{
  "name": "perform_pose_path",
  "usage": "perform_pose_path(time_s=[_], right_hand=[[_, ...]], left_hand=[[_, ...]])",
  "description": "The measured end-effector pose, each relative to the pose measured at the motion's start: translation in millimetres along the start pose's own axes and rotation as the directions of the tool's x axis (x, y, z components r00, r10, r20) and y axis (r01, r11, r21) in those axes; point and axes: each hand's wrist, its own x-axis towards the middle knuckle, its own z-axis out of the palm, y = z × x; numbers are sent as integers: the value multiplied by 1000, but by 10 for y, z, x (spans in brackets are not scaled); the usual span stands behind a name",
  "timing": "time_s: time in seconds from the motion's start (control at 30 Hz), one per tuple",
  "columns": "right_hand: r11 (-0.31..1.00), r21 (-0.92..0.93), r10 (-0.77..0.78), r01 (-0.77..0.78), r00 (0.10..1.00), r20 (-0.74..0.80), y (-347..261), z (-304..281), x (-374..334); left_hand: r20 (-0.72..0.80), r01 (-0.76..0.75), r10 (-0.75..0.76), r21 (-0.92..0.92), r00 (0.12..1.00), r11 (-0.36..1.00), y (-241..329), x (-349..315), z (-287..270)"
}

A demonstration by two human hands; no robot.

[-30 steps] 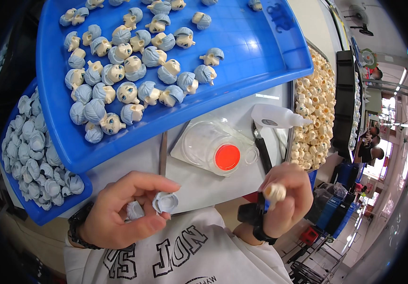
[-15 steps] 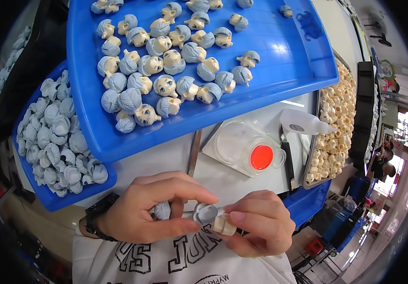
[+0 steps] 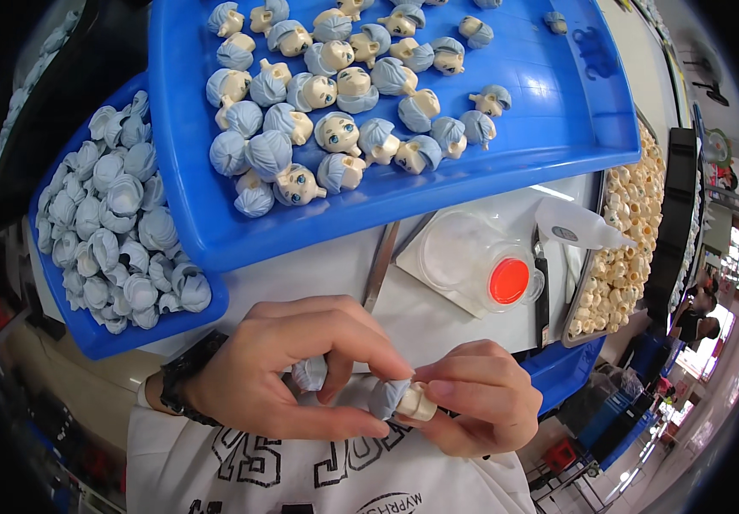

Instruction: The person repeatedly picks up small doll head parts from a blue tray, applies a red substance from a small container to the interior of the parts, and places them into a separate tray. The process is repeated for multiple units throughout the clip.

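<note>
Between my hands, a light blue doll hair piece (image 3: 385, 399) meets a cream doll head piece (image 3: 417, 403). My left hand (image 3: 296, 373) pinches the hair piece between thumb and index finger. A second blue hair piece (image 3: 309, 373) is tucked under the curled fingers of that hand. On the other side my right hand (image 3: 482, 399) grips the head piece with thumb and fingers. The hair piece covers one end of the head piece; whether it is fully seated I cannot tell.
Assembled blue-haired doll heads (image 3: 337, 133) lie in a large blue tray (image 3: 506, 176). Loose hair pieces fill a blue bin (image 3: 104, 345) at left. Cream head parts (image 3: 618, 278) fill a metal tray at right. Nearby are a red-centred clear jar (image 3: 463, 257), squeeze bottle (image 3: 579, 224), black-handled knife (image 3: 542, 300) and metal strip (image 3: 381, 265).
The hair piece has turned from showing its hollow inside to showing its outer side, and now sits against the head piece. The surroundings have shifted rightward in view.
</note>
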Motion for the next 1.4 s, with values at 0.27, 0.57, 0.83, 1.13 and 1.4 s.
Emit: perform_pose_path(time_s=[0.27,0.57,0.83,1.13,1.4], right_hand=[[999,47,-7,9,999,-42,52,61,-39],[987,-159,-31,30,1000,-1,10,87,-54],[919,-380,-90,106,994,61,-20,195,22],[953,-296,-33,66,993,116,-81,42,-53],[394,-531,72,-750,601,-796,172,-1536,-734]], left_hand=[[-52,19,-18,26,999,999,5,10,34],[-131,6,3,71,991,997,-22,-26,81],[-128,196,-231,-241,964,950,-58,-51,220],[89,266,-267,20,960,964,-12,-35,147],[-193,-18,-278,-849,941,529,259,-15,-9]])
